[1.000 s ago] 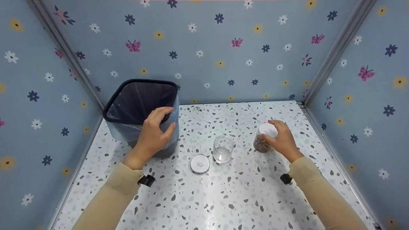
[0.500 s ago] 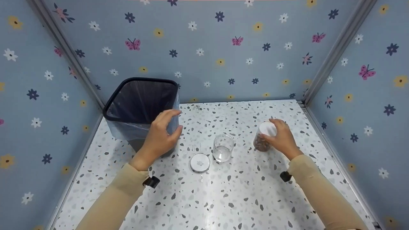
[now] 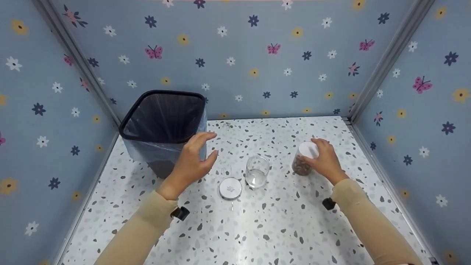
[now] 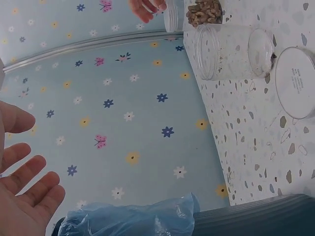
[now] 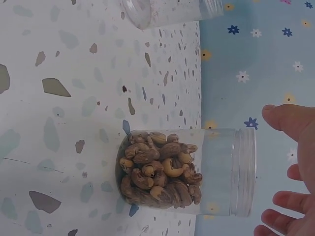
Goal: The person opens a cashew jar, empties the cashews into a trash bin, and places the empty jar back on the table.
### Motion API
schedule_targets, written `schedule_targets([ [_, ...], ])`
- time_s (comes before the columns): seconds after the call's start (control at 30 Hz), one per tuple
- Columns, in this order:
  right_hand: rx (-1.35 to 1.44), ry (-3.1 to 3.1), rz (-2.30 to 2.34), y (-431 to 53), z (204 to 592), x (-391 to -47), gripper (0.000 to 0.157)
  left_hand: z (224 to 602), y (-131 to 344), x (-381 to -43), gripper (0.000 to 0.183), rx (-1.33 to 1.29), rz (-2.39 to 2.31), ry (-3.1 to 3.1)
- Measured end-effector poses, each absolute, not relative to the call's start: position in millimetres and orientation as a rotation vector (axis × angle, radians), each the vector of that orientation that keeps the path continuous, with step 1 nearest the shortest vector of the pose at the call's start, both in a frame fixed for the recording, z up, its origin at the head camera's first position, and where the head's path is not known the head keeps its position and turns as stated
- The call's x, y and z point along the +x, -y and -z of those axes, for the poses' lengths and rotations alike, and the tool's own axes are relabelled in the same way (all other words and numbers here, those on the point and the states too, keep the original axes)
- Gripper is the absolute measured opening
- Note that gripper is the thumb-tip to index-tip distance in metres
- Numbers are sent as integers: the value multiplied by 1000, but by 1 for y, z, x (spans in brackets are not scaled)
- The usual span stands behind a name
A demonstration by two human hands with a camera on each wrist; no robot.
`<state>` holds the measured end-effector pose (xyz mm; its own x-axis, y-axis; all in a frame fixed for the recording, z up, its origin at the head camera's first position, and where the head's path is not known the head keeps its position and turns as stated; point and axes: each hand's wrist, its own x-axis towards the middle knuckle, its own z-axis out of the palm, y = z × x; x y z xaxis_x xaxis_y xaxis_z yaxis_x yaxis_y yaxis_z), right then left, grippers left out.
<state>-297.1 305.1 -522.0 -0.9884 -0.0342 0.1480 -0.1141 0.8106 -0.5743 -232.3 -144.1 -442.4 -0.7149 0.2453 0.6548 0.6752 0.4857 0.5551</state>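
Note:
A clear jar of cashews (image 3: 301, 165) with a white lid stands upright at the right of the table. My right hand (image 3: 325, 162) hovers at the lid with its fingers spread; in the right wrist view a gap shows between the fingers and the jar (image 5: 162, 172). To its left stands a clear jar (image 3: 257, 173) without nuts, its mouth uncovered. A round white lid (image 3: 230, 188) with small print lies flat beside that jar. My left hand (image 3: 191, 162) hangs in the air, fingers loosely bent and holding nothing, in front of the bin and left of the lid.
A dark-rimmed bin (image 3: 162, 141) lined with a bluish plastic bag (image 4: 133, 219) stands at the back left. The speckled white table (image 3: 287, 235) is enclosed by blue flower-patterned walls (image 3: 243, 44) behind and at both sides.
My left hand has moved right and slightly down, away from the bin's mouth and toward the loose lid. My right hand and the jars have stayed nearly where they were.

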Motion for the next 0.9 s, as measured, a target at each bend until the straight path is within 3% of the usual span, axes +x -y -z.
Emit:
schedule_targets([
  [0.6,44,2960,-975,-308,530,-302,95,473,133,-230,45,-794,1123,2317],
  [0.9,48,2960,-991,-308,536,-303,97,484,127,-227,54,-814,1167,2376],
])
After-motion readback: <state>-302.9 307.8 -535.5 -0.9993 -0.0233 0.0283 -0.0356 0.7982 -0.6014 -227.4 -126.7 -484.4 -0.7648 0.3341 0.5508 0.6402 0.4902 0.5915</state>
